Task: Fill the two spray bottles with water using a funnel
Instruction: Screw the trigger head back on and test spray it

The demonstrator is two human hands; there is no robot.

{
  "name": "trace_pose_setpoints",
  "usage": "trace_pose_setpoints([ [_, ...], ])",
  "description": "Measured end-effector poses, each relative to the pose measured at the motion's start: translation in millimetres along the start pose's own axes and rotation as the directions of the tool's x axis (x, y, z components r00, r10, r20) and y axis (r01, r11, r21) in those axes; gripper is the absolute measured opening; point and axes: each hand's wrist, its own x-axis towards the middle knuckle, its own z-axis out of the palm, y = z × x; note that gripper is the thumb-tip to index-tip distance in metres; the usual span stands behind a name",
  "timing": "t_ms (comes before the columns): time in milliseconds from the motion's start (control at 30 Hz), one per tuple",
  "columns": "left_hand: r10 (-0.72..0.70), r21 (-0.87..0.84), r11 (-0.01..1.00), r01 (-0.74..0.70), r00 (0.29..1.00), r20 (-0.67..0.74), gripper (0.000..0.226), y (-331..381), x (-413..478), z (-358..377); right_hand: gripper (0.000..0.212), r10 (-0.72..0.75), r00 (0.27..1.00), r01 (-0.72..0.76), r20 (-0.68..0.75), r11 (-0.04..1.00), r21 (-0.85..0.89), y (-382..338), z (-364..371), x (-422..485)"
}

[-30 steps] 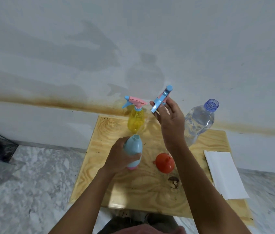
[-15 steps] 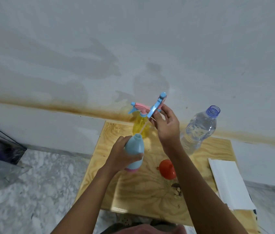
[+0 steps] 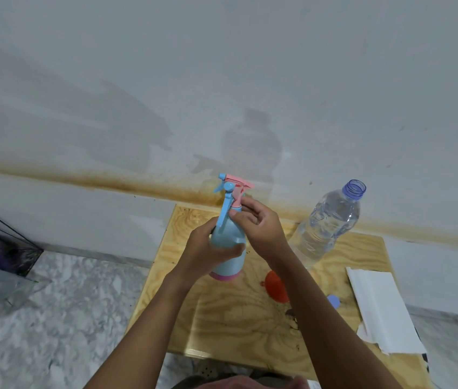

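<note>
Sprayer head (image 3: 225,206) is lowered onto blue spray bottle (image 3: 226,263), ctr frame, & pinched at its base by right hand (image 3: 261,228); prob. light, stiff body is gripped by left hand (image 3: 202,251).

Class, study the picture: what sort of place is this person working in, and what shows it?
Probably a bare indoor corner, perhaps at home: a plywood board serves as worktop, set against a stained white wall, with marble-patterned floor beside it.
</note>
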Motion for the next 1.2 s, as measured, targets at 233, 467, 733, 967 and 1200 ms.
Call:
trace_pose_setpoints([
  [233,0.010,-0.038,0.999,-0.010,1.000,-0.023,0.050,9,5,0,0.039,0.029,0.998,-0.026,-0.054,0.998,0.052,1,4,1],
  [467,0.015,-0.085,0.996,-0.016,1.000,-0.016,0.051,18,5,0,0.045,0.033,0.999,-0.031,-0.030,0.996,0.085,2,6,1],
  [733,0.027,-0.080,0.996,-0.027,1.000,0.005,0.057,23,4,-4,0.015,0.010,1.000,-0.012,0.023,0.996,0.093,-12,-3,6],
  [967,0.032,-0.085,0.996,-0.031,0.999,0.009,0.055,30,4,-9,0.012,-0.009,1.000,0.010,-0.022,0.998,0.057,-15,0,5],
  [1200,0.027,-0.104,0.994,-0.029,1.000,-0.012,0.055,36,3,-9,0.017,0.024,0.999,-0.027,0.033,0.997,0.073,-17,1,3],
])
